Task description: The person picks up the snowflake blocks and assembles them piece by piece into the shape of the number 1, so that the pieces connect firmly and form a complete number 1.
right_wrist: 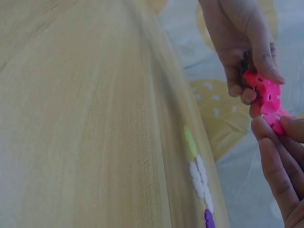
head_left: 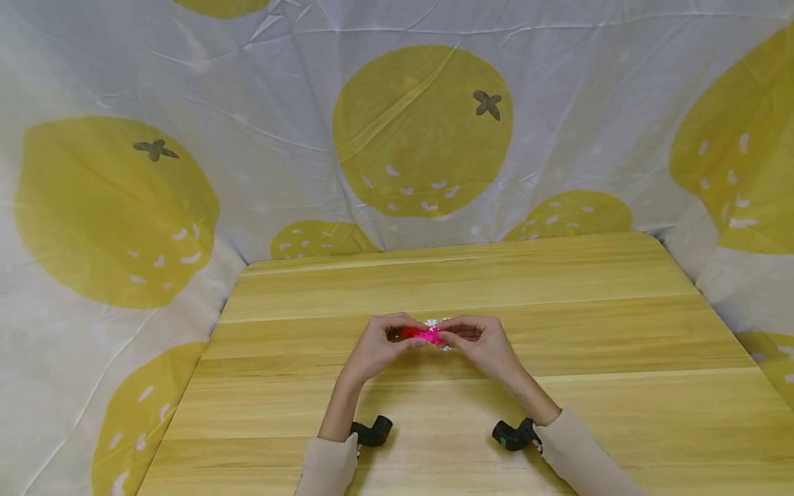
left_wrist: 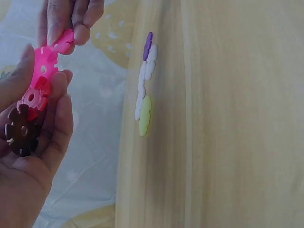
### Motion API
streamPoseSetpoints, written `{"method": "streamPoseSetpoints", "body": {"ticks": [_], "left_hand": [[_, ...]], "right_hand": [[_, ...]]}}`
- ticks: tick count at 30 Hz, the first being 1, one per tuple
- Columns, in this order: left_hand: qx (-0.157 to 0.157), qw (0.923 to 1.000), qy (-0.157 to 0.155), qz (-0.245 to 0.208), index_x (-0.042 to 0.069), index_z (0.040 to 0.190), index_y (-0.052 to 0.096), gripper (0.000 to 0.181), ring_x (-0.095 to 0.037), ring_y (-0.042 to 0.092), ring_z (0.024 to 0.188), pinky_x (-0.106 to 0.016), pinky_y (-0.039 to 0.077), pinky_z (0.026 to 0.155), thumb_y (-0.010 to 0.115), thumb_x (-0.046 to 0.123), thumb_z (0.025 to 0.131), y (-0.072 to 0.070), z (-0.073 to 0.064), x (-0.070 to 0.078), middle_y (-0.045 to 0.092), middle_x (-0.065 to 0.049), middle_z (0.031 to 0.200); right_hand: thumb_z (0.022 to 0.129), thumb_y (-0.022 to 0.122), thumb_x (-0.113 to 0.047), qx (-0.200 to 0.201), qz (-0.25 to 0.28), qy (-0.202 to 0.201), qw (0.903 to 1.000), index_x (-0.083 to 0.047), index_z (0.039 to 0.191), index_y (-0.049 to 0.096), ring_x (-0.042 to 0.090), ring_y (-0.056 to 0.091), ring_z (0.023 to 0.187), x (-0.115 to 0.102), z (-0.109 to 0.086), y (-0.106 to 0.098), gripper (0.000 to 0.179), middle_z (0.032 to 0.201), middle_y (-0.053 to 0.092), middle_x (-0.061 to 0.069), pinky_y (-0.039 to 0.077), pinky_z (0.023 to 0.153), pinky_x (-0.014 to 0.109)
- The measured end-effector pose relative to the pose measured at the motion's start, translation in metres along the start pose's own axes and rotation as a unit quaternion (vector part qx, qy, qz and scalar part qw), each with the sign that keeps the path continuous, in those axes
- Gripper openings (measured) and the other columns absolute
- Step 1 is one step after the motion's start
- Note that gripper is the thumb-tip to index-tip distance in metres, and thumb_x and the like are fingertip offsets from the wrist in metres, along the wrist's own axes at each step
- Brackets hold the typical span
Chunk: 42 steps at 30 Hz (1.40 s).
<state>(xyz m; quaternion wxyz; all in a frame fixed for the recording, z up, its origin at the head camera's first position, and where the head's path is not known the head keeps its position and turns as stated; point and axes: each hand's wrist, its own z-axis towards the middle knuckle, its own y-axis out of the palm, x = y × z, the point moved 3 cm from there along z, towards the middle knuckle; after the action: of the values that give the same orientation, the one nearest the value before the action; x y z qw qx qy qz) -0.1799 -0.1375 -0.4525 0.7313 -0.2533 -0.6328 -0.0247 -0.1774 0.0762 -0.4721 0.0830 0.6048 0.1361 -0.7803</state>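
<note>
Cloth (head_left: 273,117), pale, creased, lemon-printed, hung from nine through twelve to three o'clock of the surface (head_left: 434,413), smooth and wood-grained. Left hand (head_left: 380,344), thumb and fingers grasping a chain (head_left: 426,335) of notched discs, plastic-looking, held over the surface between both hands. Chain, left to right: brown disc (left_wrist: 18,134), glossy, holed at centre, against the palm; red disc (left_wrist: 39,90), likewise holed; pink discs (left_wrist: 46,58), bright, opaque. White pieces (left_wrist: 141,95), scalloped, on the surface at one o'clock of the chain; by the left wrist view, purple piece (left_wrist: 147,46) at their twelve o'clock, yellow-green piece (left_wrist: 145,115) at their six. Right hand (head_left: 486,341), pinching the chain's pink end between thumb and fingertips.
</note>
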Motion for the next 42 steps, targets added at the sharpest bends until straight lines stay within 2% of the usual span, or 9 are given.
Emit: {"method": "streamPoseSetpoints", "body": {"ticks": [3,6,11,15,19,25,33,37,42], "left_hand": [[-0.002,1.0,-0.003,0.002,0.013,0.113,0.08,0.02,-0.014,0.059,0.082,-0.019,0.047,0.067,0.078,0.017,0.093,0.001,0.001,-0.001,0.077,-0.008,0.11],[-0.003,0.9999,-0.012,0.01,0.011,0.116,0.078,0.024,-0.015,0.065,0.088,-0.021,0.052,0.072,0.077,0.02,0.094,0.002,0.002,-0.002,0.077,-0.008,0.114],[0.001,0.9988,-0.017,0.045,0.012,0.122,0.076,0.032,-0.018,0.069,0.106,-0.038,0.055,0.095,0.08,0.02,0.092,0.002,0.002,-0.001,0.077,-0.003,0.12],[0.006,0.9979,-0.001,0.065,0.013,0.123,0.075,0.036,-0.022,0.069,0.113,-0.048,0.052,0.101,0.084,0.016,0.088,0.005,0.002,0.002,0.076,-0.001,0.122],[0.01,0.9968,0.008,0.079,0.014,0.123,0.075,0.037,-0.02,0.069,0.114,-0.041,0.055,0.097,0.084,0.012,0.087,0.011,0.003,0.004,0.076,-0.001,0.122],[0.024,0.9939,0.032,0.103,0.007,0.122,0.075,0.035,-0.021,0.071,0.111,-0.026,0.058,0.089,0.082,0.007,0.088,0.018,0.004,0.004,0.076,-0.007,0.121],[0.018,0.9933,0.038,0.108,0.007,0.12,0.076,0.033,-0.016,0.071,0.099,-0.03,0.061,0.082,0.084,0.011,0.087,0.018,0.004,0.003,0.077,-0.007,0.116],[0.02,0.9926,0.04,0.113,0.008,0.117,0.077,0.03,-0.016,0.069,0.096,-0.029,0.061,0.08,0.083,0.01,0.087,0.018,0.004,0.001,0.078,-0.006,0.112],[0.031,0.9917,0.015,0.124,0.009,0.115,0.078,0.029,-0.016,0.069,0.098,-0.022,0.056,0.079,0.085,0.013,0.087,0.014,0.003,-0.003,0.078,-0.006,0.113]], "right_hand": [[0.096,0.073,-0.007,-0.009,0.016,0.016,0.9997,0.0,0.11,0.077,0.035,0.078,0.084,0.002,0.001,-0.001,0.016,0.103,0.077,0.022,0.063,0.077,0.045],[0.098,0.07,-0.007,-0.015,0.018,0.029,0.9993,0.002,0.113,0.075,0.027,0.078,0.084,0.003,0.001,-0.002,0.018,0.106,0.076,0.024,0.063,0.078,0.045],[0.098,0.07,-0.006,-0.01,0.007,0.043,0.999,0.003,0.112,0.076,0.013,0.077,0.082,0.006,0.002,-0.004,0.018,0.108,0.075,0.025,0.064,0.077,0.043],[0.097,0.071,-0.005,-0.009,0.022,0.043,0.9988,0.004,0.11,0.076,0.015,0.077,0.077,0.009,0.002,-0.002,0.017,0.105,0.076,0.027,0.064,0.074,0.044],[0.097,0.07,-0.005,-0.008,0.036,0.042,0.9984,0.005,0.111,0.076,0.017,0.076,0.071,0.011,0.001,0.0,0.017,0.102,0.076,0.027,0.063,0.071,0.044],[0.097,0.071,-0.007,0.003,0.061,0.066,0.996,0.006,0.112,0.075,0.012,0.073,0.067,0.012,0.0,0.003,0.02,0.101,0.076,0.027,0.063,0.067,0.044],[0.097,0.072,-0.008,0.012,0.067,0.087,0.9939,0.008,0.111,0.075,0.011,0.07,0.062,0.015,0.001,0.005,0.022,0.095,0.074,0.033,0.062,0.062,0.034],[0.098,0.071,-0.011,0.018,0.056,0.102,0.9931,0.007,0.111,0.074,0.011,0.07,0.062,0.016,0.001,0.004,0.023,0.096,0.073,0.034,0.061,0.061,0.031],[0.098,0.072,-0.01,0.027,0.004,0.122,0.9922,0.006,0.112,0.074,0.015,0.068,0.063,0.018,0.002,-0.001,0.022,0.097,0.074,0.03,0.058,0.057,0.029]]}}
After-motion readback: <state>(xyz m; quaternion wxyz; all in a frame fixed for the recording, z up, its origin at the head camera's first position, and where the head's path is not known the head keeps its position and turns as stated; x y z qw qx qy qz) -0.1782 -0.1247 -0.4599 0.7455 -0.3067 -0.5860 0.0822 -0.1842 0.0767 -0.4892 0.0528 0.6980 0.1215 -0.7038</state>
